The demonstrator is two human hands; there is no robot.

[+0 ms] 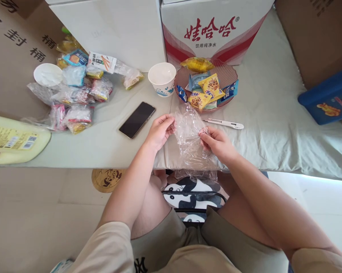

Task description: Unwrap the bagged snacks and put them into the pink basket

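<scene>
Between my hands hangs a crumpled clear plastic bag (188, 132), its lower end drooping past the table's front edge. My left hand (161, 131) pinches the bag's upper left side. On the other side my right hand (215, 142) grips it between thumb and fingers. Just behind the bag is a pinkish glass bowl (230, 76) holding several wrapped snacks, among them a yellow cookie packet (199, 99). A white utility knife (224, 123) lies right of the bag, close to my right hand. Left of my left hand rests a black phone (137, 120).
A paper cup (162, 77) stands beside the bowl. Several bagged snacks (74, 93) and a white paper bowl (48, 74) crowd the left. White cartons (207, 34) line the back. A yellow jug (17, 140) is at the left edge, a blue package (330, 98) at the right.
</scene>
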